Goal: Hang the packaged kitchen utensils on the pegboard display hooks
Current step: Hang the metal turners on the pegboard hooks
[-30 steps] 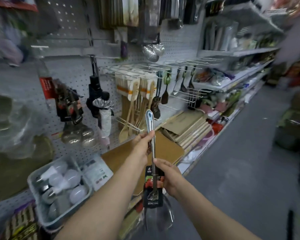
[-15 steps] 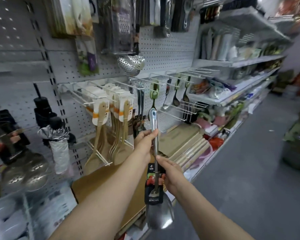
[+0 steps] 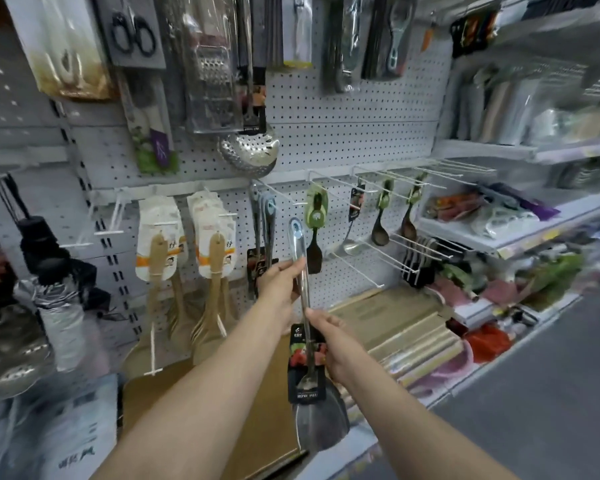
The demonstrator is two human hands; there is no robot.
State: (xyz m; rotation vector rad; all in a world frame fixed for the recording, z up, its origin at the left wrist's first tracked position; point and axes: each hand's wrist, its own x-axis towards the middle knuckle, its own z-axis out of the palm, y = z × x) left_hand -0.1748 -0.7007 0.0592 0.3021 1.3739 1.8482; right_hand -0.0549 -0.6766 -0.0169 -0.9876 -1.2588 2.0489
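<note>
Before the pegboard [image 3: 343, 140], you hold a steel spatula [image 3: 303, 303] upright, its broad blade at the bottom and its handle end, with a blue-rimmed hanging hole, at the top. A dark printed card wraps the lower shaft just above the blade. Your left hand [image 3: 279, 284] pinches the upper handle, fingers curled round it; your right hand [image 3: 333, 341] grips the shaft just above the card. The hole sits just below and beside a white hook [image 3: 278, 195], near similar spatulas [image 3: 265, 237] already hanging there. Compared with half a second ago, you stand closer to the board, and the spatula's tip has risen towards that hook, left of the green-carded spoon [image 3: 315, 233].
</note>
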